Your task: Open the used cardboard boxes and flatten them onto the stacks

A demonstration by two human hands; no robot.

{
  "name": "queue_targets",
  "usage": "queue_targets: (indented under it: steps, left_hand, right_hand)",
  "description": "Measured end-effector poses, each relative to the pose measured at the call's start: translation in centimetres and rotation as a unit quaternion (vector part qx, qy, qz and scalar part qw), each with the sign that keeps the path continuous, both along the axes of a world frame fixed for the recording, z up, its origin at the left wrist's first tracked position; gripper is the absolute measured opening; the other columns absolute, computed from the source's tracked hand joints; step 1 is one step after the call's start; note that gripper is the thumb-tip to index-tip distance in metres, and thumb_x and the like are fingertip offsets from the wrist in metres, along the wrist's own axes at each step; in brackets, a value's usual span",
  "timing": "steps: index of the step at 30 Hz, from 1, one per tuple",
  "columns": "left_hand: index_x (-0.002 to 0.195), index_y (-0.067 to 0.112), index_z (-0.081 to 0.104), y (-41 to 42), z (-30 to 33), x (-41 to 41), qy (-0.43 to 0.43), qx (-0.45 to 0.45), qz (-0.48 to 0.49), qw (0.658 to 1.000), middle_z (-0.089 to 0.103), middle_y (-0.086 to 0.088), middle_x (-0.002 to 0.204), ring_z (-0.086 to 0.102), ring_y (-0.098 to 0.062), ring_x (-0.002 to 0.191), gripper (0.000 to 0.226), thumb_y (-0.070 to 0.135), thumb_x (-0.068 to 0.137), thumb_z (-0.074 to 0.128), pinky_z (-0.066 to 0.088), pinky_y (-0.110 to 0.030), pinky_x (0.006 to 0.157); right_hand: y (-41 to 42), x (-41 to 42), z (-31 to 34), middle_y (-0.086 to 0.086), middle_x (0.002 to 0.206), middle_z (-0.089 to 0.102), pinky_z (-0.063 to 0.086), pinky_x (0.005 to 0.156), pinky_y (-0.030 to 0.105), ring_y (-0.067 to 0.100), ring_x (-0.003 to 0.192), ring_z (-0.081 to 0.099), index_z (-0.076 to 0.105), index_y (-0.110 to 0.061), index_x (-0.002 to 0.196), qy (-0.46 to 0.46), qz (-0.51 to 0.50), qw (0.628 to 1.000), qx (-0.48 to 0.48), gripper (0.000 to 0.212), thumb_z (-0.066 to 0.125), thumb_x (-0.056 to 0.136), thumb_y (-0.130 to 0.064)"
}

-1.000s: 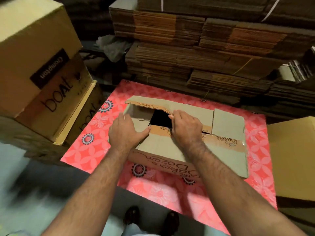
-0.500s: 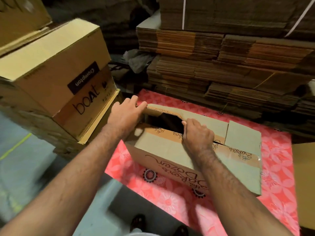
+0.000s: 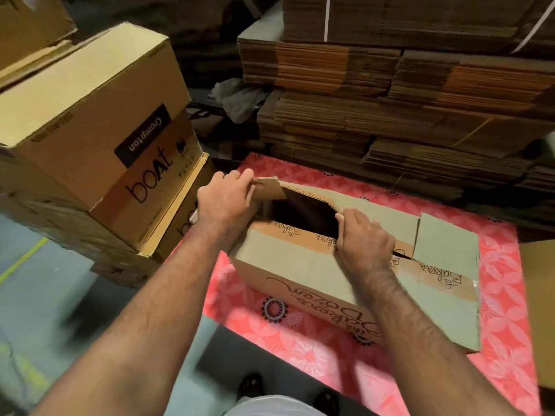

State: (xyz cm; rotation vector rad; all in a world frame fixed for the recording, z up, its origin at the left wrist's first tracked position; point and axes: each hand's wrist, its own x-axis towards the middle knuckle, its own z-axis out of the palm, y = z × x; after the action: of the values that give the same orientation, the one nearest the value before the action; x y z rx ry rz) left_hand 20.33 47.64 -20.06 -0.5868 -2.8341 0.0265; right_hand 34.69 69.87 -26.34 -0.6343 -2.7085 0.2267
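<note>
A brown corrugated cardboard box with black cursive lettering (image 3: 300, 271) sits on a pink floral-patterned table (image 3: 495, 340), its top half open onto a dark interior. The left hand (image 3: 223, 199) grips the far flap's corner at the box's left end, fingers curled over the corrugated edge and lifting it. The right hand (image 3: 365, 235) presses down along the middle seam of the box, fingers hooked over the edge of the near flap beside the dark gap. A strip of printed brown tape (image 3: 432, 273) runs along that seam toward the box's right end, where the flaps lie closed.

Left of the box, just off the table's edge, stands a pile of tan cartons; the nearest is a large tan carton printed "boAt" with a black "Crompton" label (image 3: 99, 121), tilted on the ones beneath it. Behind the box, past the table's far edge, rise stacks of flattened brown cardboard sheets (image 3: 390, 94), layered edge-on, some bound with white strapping. A crumpled grey plastic bag (image 3: 240, 97) lies between those stacks and the cartons. Right of the box, another tan cardboard panel (image 3: 540, 310) stands at the frame's edge. Below the box, near the table, the grey concrete floor (image 3: 45, 295) shows a yellow painted line, and the person's dark shoes (image 3: 250, 385) stand on it.
</note>
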Motion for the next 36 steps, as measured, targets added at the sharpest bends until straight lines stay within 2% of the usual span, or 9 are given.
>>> queue_targets:
  steps: [4, 7, 10, 15, 20, 24, 27, 30, 36]
  left_hand:
    - [0.102, 0.027, 0.048, -2.1, -2.0, -2.6, -0.074, 0.147, 0.114, 0.980, 0.058, 0.006, 0.087, 0.051, -0.016, 0.077, 0.036, 0.060, 0.104, 0.035, 0.040, -0.036, 0.067]
    - [0.114, 0.020, 0.057, -2.9, -3.9, -5.0, -0.167, 0.213, 0.191, 0.944, 0.067, -0.006, 0.102, 0.058, -0.022, 0.086, 0.049, 0.063, 0.102, 0.037, 0.050, -0.040, 0.081]
    - [0.147, 0.014, 0.036, -2.7, -5.6, -7.0, -0.245, 0.232, 0.226, 0.914, 0.059, -0.017, 0.133, 0.058, -0.037, 0.116, 0.063, 0.057, 0.102, 0.046, 0.048, -0.048, 0.094]
    - [0.140, 0.023, 0.049, -1.4, -9.7, -7.2, -0.264, 0.126, 0.081, 0.953, 0.048, -0.013, 0.140, 0.046, -0.033, 0.129, 0.040, 0.028, 0.101, 0.042, 0.040, -0.055, 0.103]
    - [0.117, 0.016, 0.068, -0.3, -8.1, -6.1, -0.207, 0.290, -0.074, 0.931, 0.067, -0.004, 0.120, 0.058, -0.025, 0.116, 0.032, 0.021, 0.096, 0.044, 0.044, -0.044, 0.102]
    - [0.125, 0.011, 0.065, 1.0, -4.2, -5.3, -0.311, 0.200, -0.251, 0.895, 0.063, -0.010, 0.134, 0.054, -0.025, 0.129, 0.056, 0.049, 0.099, 0.035, 0.040, -0.041, 0.112]
    - [0.118, 0.012, 0.069, 1.5, -1.7, -5.5, -0.439, 0.171, -0.230, 0.851, 0.059, -0.009, 0.122, 0.058, -0.018, 0.112, 0.066, 0.062, 0.101, 0.029, 0.039, -0.019, 0.100]
    - [0.139, 0.025, 0.060, 1.9, -1.2, -6.7, -0.428, 0.096, -0.204, 0.875, 0.046, 0.000, 0.153, 0.041, -0.023, 0.142, 0.057, 0.061, 0.105, 0.032, 0.026, -0.035, 0.118]
    - [0.162, 0.018, 0.023, 2.2, -4.1, -5.9, -0.328, -0.038, -0.286, 0.899, 0.006, -0.013, 0.170, 0.008, -0.029, 0.157, 0.077, 0.059, 0.101, 0.045, 0.009, -0.039, 0.125]
  right_hand:
    - [-0.3, 0.1, 0.1, -0.006, 0.088, 0.061, 0.032, 0.059, 0.028, 0.016, 0.066, 0.044, 0.061, -0.022, 0.108, -0.037, -0.009, 0.999, 0.022, 0.033, 0.034, 0.111, -0.041]
    - [-0.2, 1.0, -0.5, -0.005, 0.108, 0.067, 0.046, 0.061, 0.033, 0.020, 0.079, 0.058, 0.058, -0.024, 0.121, -0.083, 0.021, 0.996, 0.034, 0.036, 0.032, 0.110, -0.046]
    - [-0.3, 1.7, -0.5, -0.005, 0.145, 0.059, 0.055, 0.095, 0.042, 0.023, 0.117, 0.064, 0.054, -0.025, 0.146, -0.119, 0.031, 0.992, 0.018, 0.051, 0.035, 0.107, -0.054]
    - [-2.1, 1.7, -0.3, -0.002, 0.153, 0.050, 0.047, 0.103, 0.039, 0.021, 0.131, 0.053, 0.050, -0.021, 0.150, -0.140, 0.017, 0.990, -0.015, 0.056, 0.027, 0.109, -0.052]
    - [-3.6, 1.5, 0.1, -0.004, 0.160, 0.040, 0.040, 0.110, 0.047, 0.016, 0.144, 0.037, 0.041, -0.022, 0.155, -0.168, -0.009, 0.985, -0.045, 0.054, 0.023, 0.111, -0.047]
    - [-3.9, 0.9, 2.3, -0.001, 0.145, 0.055, 0.046, 0.098, 0.044, 0.022, 0.126, 0.050, 0.058, -0.023, 0.139, -0.157, -0.023, 0.986, -0.047, 0.047, 0.030, 0.109, -0.046]
    - [-4.3, 1.0, 6.6, -0.001, 0.115, 0.071, 0.048, 0.081, 0.036, 0.023, 0.104, 0.064, 0.072, -0.023, 0.117, -0.117, -0.058, 0.988, -0.076, 0.041, 0.044, 0.105, -0.051]
    - [-5.0, 3.6, 10.6, -0.007, 0.103, 0.074, 0.049, 0.078, 0.032, 0.017, 0.093, 0.064, 0.071, -0.032, 0.114, -0.150, -0.049, 0.981, -0.115, 0.031, 0.059, 0.098, -0.055]
    - [-8.7, 8.4, 7.3, -0.007, 0.156, 0.044, 0.037, 0.115, 0.056, 0.020, 0.140, 0.045, 0.039, -0.036, 0.155, -0.310, 0.006, 0.932, -0.187, 0.082, 0.067, 0.085, -0.069]
